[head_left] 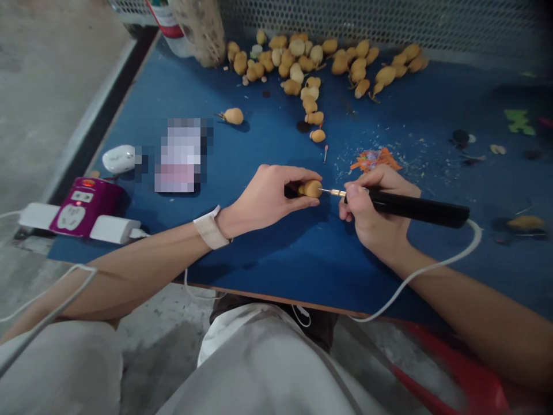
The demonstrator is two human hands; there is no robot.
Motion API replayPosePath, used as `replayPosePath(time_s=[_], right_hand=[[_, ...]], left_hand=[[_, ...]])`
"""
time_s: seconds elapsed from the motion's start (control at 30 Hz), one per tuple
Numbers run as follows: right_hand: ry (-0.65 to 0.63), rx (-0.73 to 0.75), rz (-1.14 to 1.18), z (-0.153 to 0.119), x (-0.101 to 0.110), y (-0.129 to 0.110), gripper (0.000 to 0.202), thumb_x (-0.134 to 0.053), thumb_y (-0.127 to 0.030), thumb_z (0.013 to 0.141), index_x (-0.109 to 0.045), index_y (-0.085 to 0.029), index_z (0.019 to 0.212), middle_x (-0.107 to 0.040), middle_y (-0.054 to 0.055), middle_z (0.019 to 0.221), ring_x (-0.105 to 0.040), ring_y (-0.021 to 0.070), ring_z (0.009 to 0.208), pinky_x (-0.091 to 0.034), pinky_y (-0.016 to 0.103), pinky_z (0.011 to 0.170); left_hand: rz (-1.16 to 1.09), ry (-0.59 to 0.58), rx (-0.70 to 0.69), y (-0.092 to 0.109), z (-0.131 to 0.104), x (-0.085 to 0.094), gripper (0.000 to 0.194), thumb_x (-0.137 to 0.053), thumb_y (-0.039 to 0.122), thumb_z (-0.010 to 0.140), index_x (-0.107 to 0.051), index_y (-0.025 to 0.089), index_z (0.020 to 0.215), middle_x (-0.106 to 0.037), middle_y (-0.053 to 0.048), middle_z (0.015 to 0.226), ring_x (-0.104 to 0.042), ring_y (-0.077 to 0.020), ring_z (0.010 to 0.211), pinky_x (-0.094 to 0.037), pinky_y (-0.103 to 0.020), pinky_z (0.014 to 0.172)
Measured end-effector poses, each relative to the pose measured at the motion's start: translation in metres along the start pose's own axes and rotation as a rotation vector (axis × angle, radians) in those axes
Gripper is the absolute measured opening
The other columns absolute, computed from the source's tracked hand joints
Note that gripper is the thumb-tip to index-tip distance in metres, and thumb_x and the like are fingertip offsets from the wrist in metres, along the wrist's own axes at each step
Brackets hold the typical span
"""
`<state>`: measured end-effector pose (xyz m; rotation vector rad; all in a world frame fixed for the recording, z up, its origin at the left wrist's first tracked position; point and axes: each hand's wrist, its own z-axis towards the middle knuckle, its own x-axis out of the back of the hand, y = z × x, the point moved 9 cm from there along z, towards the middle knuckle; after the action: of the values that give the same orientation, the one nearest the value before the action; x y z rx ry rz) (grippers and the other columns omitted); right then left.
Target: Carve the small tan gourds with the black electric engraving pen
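A small yellow gourd (311, 188) lies between the thumb and fingers of my left hand (272, 193), just above the blue table. In a pen grip, my right hand (380, 210) holds a black corded handheld rotary tool (419, 207) with a brass-coloured collet. Its thin metal bit (326, 190) points left and meets the gourd's rounded end; how deep it goes I cannot tell. Beyond my hands, several more gourds (317, 136) form a short line, with a small pink-ended pin (326, 151) nearby. Orange scraps (375, 159) and pale shavings lie behind my right hand.
A heap of gourds (298, 57) runs along the back by a perforated metal panel (345, 23). On the left are a pixelated phone-like rectangle (179, 155), a white case (120, 158) and a purple power socket (82, 207) with chargers. The tool's white cord (415, 276) hangs over the front edge.
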<state>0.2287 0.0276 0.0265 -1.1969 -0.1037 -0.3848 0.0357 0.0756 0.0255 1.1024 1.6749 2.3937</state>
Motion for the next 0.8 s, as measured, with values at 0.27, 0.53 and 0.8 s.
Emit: replayPosePath(time_s=[0.27, 0.53, 0.8], right_hand=[[0.010, 0.028, 0.006, 0.0001, -0.0003, -0.0047, 0.043, -0.084, -0.067, 0.103, -0.071, -0.031, 0.083, -0.069, -0.005, 0.057, -0.062, 0.0180, 0.045, -0.048, 0.039, 0.051], [-0.003, 0.021, 0.037, -0.0006, -0.0002, -0.0017, 0.031, -0.087, -0.051, 0.103, -0.071, -0.030, 0.086, -0.070, -0.006, 0.061, -0.065, 0.0182, 0.048, -0.045, 0.038, 0.049], [-0.001, 0.010, 0.075, 0.0011, -0.0017, -0.0015, 0.039, -0.089, -0.058, 0.102, -0.071, -0.029, 0.084, -0.069, -0.006, 0.058, -0.061, 0.0161, 0.045, -0.044, 0.036, 0.049]], left_hand=[[0.006, 0.000, -0.003, 0.0004, -0.0001, 0.0000, 0.030, -0.092, 0.031, 0.096, -0.092, 0.021, 0.124, -0.092, -0.006, 0.118, -0.086, -0.0236, 0.104, -0.066, -0.033, 0.097], [0.015, 0.002, -0.001, 0.0008, 0.0000, 0.0000, 0.030, -0.092, 0.031, 0.095, -0.092, 0.023, 0.124, -0.093, -0.006, 0.120, -0.087, -0.0241, 0.106, -0.067, -0.034, 0.100], [0.031, -0.001, -0.007, 0.0006, 0.0002, -0.0004, 0.031, -0.092, 0.029, 0.096, -0.092, 0.022, 0.126, -0.093, -0.005, 0.120, -0.087, -0.0238, 0.106, -0.066, -0.033, 0.098]])
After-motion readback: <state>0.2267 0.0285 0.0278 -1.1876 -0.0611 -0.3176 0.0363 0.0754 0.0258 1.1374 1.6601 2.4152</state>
